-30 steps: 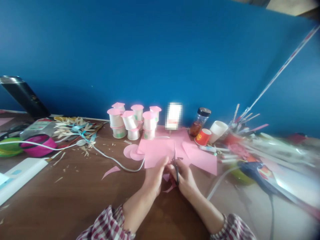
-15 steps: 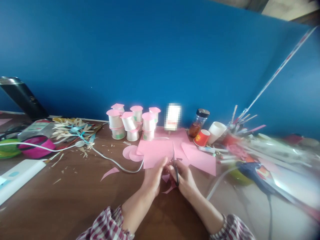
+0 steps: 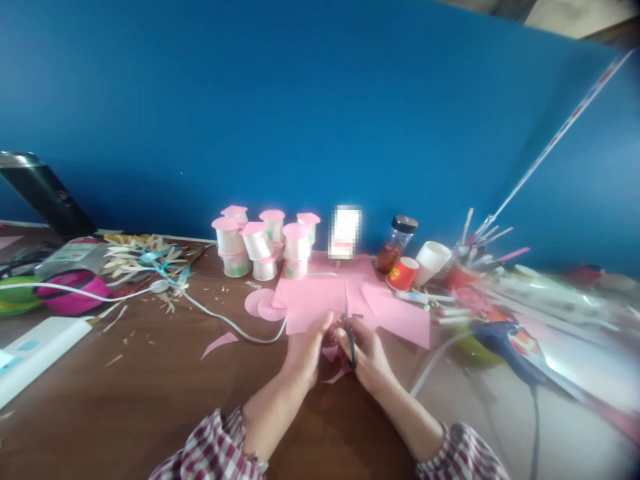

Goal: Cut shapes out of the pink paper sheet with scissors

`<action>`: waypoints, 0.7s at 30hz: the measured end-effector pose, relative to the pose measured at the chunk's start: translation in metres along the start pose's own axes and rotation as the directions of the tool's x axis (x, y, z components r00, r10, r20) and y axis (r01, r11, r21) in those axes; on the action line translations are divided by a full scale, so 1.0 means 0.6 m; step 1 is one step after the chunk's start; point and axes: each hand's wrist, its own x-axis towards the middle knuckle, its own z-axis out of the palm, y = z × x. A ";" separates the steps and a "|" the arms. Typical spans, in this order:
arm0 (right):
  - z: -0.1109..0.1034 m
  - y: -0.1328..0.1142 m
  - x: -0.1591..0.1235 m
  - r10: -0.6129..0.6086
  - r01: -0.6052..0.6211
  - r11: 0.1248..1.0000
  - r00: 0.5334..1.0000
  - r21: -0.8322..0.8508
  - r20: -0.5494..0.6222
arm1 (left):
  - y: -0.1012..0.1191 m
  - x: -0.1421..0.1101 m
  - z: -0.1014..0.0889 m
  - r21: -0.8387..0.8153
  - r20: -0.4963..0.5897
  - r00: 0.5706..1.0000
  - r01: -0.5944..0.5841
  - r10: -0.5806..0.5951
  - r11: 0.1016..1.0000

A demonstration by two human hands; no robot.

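My left hand (image 3: 306, 350) is closed on the near edge of a pink paper sheet (image 3: 314, 303), thumb on top and the other fingers mostly hidden. In my right hand (image 3: 369, 357) is a pair of dark-handled scissors (image 3: 351, 350), thumb at the handle. Their blades point away from me at the sheet's right edge. Under and between the hands lie small pink scraps (image 3: 337, 377). More pink paper (image 3: 400, 320) spreads out behind and to the right. Pink paper discs (image 3: 257, 303) rest left of the sheet.
Several white paper cups (image 3: 230, 237) with pink tops stand stacked at the back. A blurred-out upright panel (image 3: 345, 230), a dark-lidded jar (image 3: 397, 243) and a red cup (image 3: 403, 273) follow rightward. A white cable (image 3: 240, 333) crosses the left side; a glue gun (image 3: 505, 343) lies right.
The view has shifted very slightly. My hands, the scissors and the sheet keep nearly the same position relative to each other.
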 end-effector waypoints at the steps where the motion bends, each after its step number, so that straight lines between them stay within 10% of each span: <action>1: 0.000 0.001 0.000 0.000 0.000 1.000 1.000 -0.003 -0.002 | 0.000 0.000 0.000 -0.001 0.000 1.000 -0.010 0.010 1.000; 21: -0.004 0.006 -0.001 -0.010 0.011 0.999 1.000 -0.051 0.012 | -0.004 0.004 -0.006 0.028 0.002 1.000 -0.019 0.019 0.999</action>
